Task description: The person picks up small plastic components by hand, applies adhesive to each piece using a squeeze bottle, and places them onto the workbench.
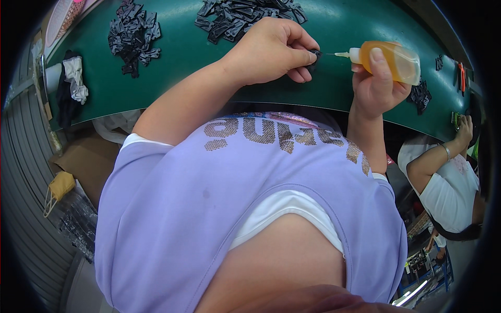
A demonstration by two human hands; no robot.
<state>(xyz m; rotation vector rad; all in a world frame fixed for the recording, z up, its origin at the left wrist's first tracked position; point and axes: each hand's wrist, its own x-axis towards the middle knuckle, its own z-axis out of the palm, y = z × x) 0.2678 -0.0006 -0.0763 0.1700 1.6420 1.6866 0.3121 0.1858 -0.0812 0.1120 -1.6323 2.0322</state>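
My left hand [271, 49] pinches a small black plastic part [315, 54] between thumb and fingers above the green table; most of the part is hidden by the fingers. In my right hand [377, 91] is a clear squeeze bottle [399, 61] of amber liquid, lying on its side in the grip. Its white cap and thin needle tip point left at the black part. The needle's end is at or very close to the part; whether they touch I cannot tell.
Piles of black plastic parts lie on the green table [188, 78]: one far left [133, 39], one at the far middle [245, 15], a smaller one [420, 96] right of the bottle. Dark and white cloths [75, 78] hang at the left. Red-handled pliers [461, 78] and a co-worker's hand [463, 128] are at the right.
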